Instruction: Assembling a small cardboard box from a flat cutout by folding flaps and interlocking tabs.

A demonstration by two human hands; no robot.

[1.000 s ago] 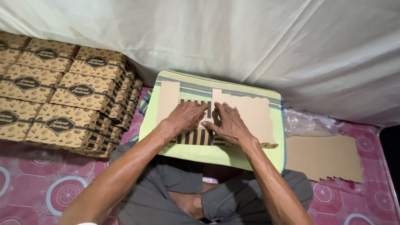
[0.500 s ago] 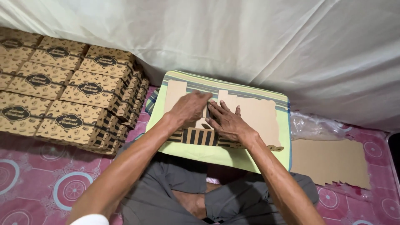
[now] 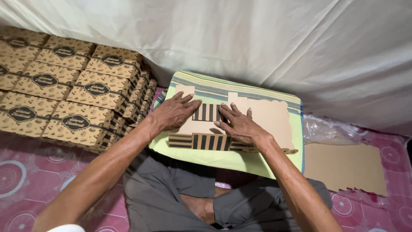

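Both hands lie flat, fingers spread, on a cardboard box blank [image 3: 231, 122] — brown, with black-striped side panels — that rests on a green striped cushion [image 3: 257, 160] across the person's lap. The left hand [image 3: 174, 112] presses the blank's left part, near the cushion's left edge, its fingertips touching the striped panel at the middle. The right hand [image 3: 239, 125] presses just right of centre, its fingers pointing toward the cushion's far edge; neither hand pinches anything. The blank's near striped strip runs along the cushion's near side, below both palms. To the left of the cushion, on the pink patterned mat [image 3: 25, 180], stand stacks of finished printed boxes [image 3: 64, 96] — touching the cushion's left corner. Right of the cushion a pile of flat cardboard sheets [image 3: 345, 167] lies on the mat, with crumpled clear plastic [image 3: 326, 129] behind it. A white sheet [image 3: 240, 43] hangs behind everything.
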